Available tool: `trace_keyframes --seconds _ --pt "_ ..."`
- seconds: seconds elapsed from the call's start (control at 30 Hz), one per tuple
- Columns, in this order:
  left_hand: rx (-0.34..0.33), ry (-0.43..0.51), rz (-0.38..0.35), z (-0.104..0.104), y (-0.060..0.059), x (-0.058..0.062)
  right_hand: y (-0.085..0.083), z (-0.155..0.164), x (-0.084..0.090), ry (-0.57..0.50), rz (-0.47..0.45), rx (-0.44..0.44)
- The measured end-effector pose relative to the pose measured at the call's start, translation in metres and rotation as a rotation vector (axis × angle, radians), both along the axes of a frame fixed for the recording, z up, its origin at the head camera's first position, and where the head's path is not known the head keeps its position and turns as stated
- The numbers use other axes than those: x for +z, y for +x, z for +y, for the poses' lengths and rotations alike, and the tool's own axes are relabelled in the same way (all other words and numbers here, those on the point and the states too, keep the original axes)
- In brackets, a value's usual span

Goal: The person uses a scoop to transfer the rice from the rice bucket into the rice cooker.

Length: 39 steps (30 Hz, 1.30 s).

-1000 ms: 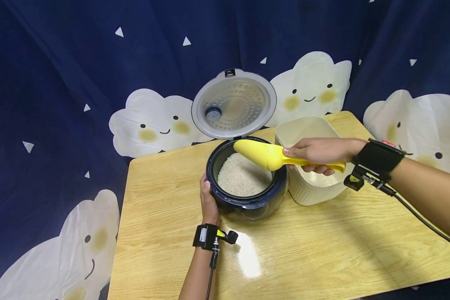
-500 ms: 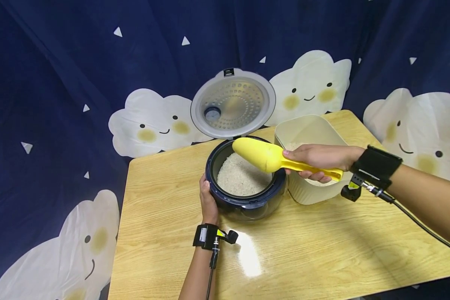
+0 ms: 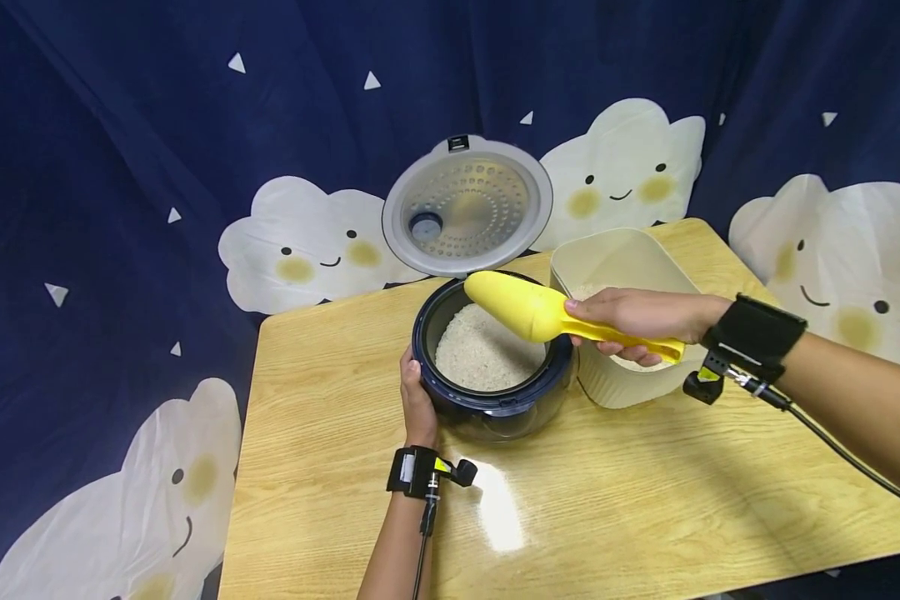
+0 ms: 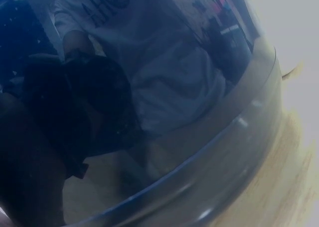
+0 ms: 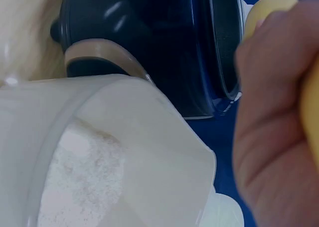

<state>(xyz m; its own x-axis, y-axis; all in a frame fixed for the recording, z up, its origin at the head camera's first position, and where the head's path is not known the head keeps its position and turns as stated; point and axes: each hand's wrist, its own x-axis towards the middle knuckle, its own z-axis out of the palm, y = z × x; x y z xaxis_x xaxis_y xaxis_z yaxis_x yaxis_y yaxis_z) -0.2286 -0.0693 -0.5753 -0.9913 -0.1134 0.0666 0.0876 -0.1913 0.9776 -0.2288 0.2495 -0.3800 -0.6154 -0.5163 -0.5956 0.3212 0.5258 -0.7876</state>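
My right hand (image 3: 630, 315) grips the handle of a yellow scoop (image 3: 521, 307), its fingers curled round it. The scoop is tipped over above the open rice cooker (image 3: 510, 425), rounded back facing up, so its hollow side is hidden. White rice (image 3: 483, 350) lies in the cooker's inner pot. My left hand (image 3: 418, 404) rests against the cooker's left side, thumb near the rim; most of its fingers are hidden. The left wrist view is filled by the cooker's glossy dark wall (image 4: 174, 112). Right of the cooker stands a cream bin (image 5: 164, 152) with rice (image 5: 84, 177) inside.
The cooker's lid (image 3: 468, 208) stands raised at the back, its perforated metal inside facing me. A wooden table (image 3: 330, 467) carries everything. Behind hangs a dark blue curtain (image 3: 307, 108) with cloud prints. A cable (image 3: 847, 450) trails from my right wrist.
My right wrist has rolled and dropped slightly, and the scoop has turned further over, its body rising a little. The left hand and cooker have stayed in place.
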Motion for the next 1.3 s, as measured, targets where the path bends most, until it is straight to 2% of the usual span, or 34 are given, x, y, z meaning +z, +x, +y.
trace_keyframes --seconds 0.47,0.77,0.9,1.03,1.13,1.2,1.3 --pt "0.005 0.052 0.011 0.005 0.0 0.0 0.009 0.003 0.002 0.04 0.155 -0.024" --pt "0.021 -0.057 -0.015 -0.001 0.003 0.0 0.021 0.015 0.002 0.086 0.297 -0.076" --pt "0.02 -0.077 -0.019 -0.004 0.005 -0.001 0.026 0.02 -0.003 0.175 0.422 -0.089" --pt "-0.001 -0.075 -0.034 -0.005 0.006 0.001 0.031 0.026 -0.01 0.35 0.669 -0.024" --pt "-0.024 -0.046 -0.053 -0.006 0.005 0.003 0.033 0.032 -0.014 0.46 0.809 0.023" --pt "-0.038 -0.034 -0.064 -0.006 0.004 0.004 0.035 0.036 -0.016 0.497 0.851 0.044" --pt "-0.049 -0.031 -0.062 -0.005 0.002 0.005 0.037 0.043 -0.018 0.522 0.855 0.025"
